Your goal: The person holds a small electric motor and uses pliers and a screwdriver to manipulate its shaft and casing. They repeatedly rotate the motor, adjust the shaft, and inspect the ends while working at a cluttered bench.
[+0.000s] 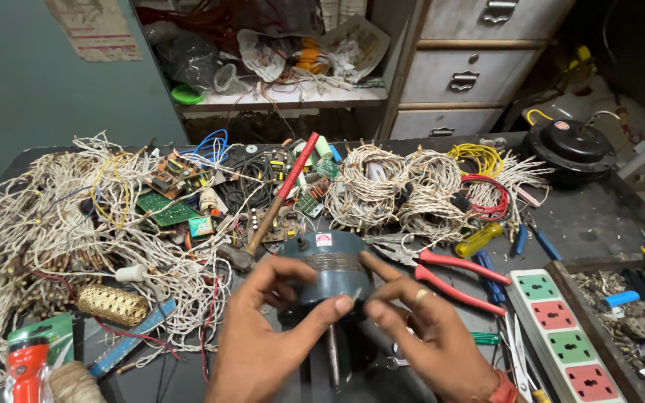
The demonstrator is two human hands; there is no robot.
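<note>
Both hands hold a small blue-grey motor over a cluttered workbench.

The left hand (263, 336) cups the motor (328, 272) from the left, thumb laid across its front and fingers curled round the back; the right hand (423, 328) steadies the other side, forefinger stretched along the casing, and its thumb meets the left thumb tip at the front, seemingly pinching something small there, too tiny to make out. The motor is held upright just above the dark bench (599, 216), shaft (333, 358) pointing down, probably so the casing faces the camera. Just beside it lie a hammer (274, 201) and red-handled pliers (449, 276). Coils of white wire (393, 186) sit behind, and a power strip (561, 328) sits at right.
</note>
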